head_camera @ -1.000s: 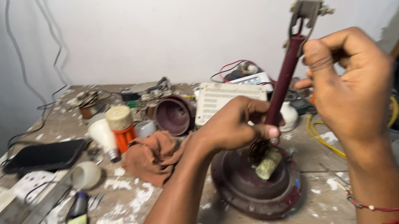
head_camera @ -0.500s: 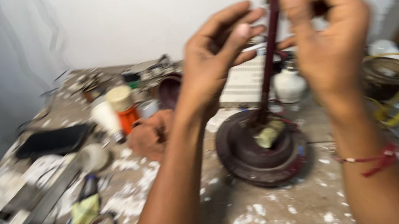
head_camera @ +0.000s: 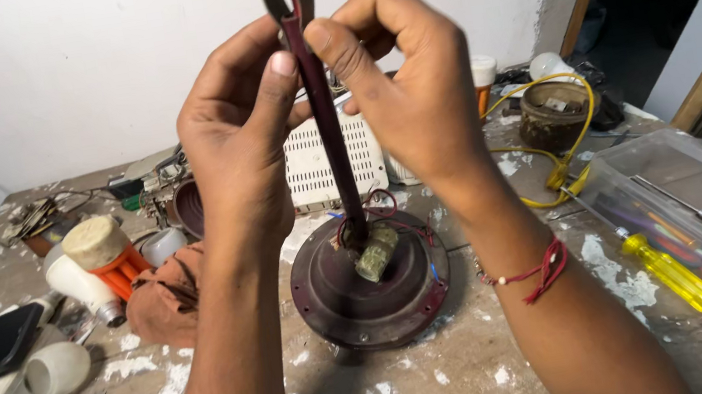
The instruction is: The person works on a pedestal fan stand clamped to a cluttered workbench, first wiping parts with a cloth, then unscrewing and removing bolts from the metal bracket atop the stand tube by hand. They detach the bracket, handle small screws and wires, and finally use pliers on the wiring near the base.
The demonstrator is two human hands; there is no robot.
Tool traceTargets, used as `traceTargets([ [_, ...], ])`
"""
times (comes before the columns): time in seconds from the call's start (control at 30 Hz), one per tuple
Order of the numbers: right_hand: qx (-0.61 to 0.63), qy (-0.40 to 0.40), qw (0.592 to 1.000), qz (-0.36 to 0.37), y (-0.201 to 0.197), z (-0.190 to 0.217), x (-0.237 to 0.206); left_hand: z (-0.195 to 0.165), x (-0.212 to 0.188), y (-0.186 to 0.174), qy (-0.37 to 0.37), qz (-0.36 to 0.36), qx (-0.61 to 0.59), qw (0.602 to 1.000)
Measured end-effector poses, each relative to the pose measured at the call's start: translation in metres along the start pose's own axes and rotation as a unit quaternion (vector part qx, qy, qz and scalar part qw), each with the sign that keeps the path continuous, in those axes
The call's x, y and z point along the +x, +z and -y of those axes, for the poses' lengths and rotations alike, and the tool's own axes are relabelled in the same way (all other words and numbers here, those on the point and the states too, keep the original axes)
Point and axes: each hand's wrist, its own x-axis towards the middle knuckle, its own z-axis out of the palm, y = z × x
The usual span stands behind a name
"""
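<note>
Left: orange rag [head_camera: 165, 296] lying beside work. Left hand [head_camera: 239, 149] pinching maroon down-rod [head_camera: 330, 136], fingers clamped. Rod standing upright in round motor housing [head_camera: 370, 281] at bench centre. Right hand [head_camera: 410, 97] clamping rod opposite. Step judged: steadying rod. Next move calling for firm two-hand hold, rod kept vertical.

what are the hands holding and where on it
Both the left hand and right hand pinch the dark red rod near its upper end; it rises from the round motor housing.
</note>
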Motion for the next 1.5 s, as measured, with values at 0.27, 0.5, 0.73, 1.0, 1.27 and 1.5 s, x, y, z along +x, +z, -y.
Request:
traceTargets([
  [0.27, -0.017, -0.003, 1.000, -0.010, -0.002, 0.000, 0.004, 0.001, 0.002, 0.000, -0.004, -0.004, 0.019, 1.000],
  [0.5, -0.039, 0.010, 0.999, -0.017, 0.000, 0.020, 0.010, -0.001, 0.008, 0.007, 0.006, -0.070, 0.033, 0.997],
  [0.73, -0.048, 0.041, 0.998, -0.021, 0.000, 0.026, 0.011, -0.001, 0.010, 0.005, 0.007, -0.087, 0.020, 0.996],
  [1.0, 0.002, 0.119, 0.993, -0.013, -0.002, 0.014, 0.016, -0.021, 0.010, 0.013, -0.003, -0.094, 0.092, 0.991],
  [1.27, 0.071, 0.124, 0.989, 0.040, -0.013, 0.002, 0.018, -0.028, 0.011, 0.013, -0.016, -0.064, 0.074, 0.995],
  [1.5, 0.062, 0.123, 0.989, 0.057, -0.025, 0.007, 0.022, -0.023, 0.012, 0.014, -0.007, -0.044, 0.050, 0.998],
])
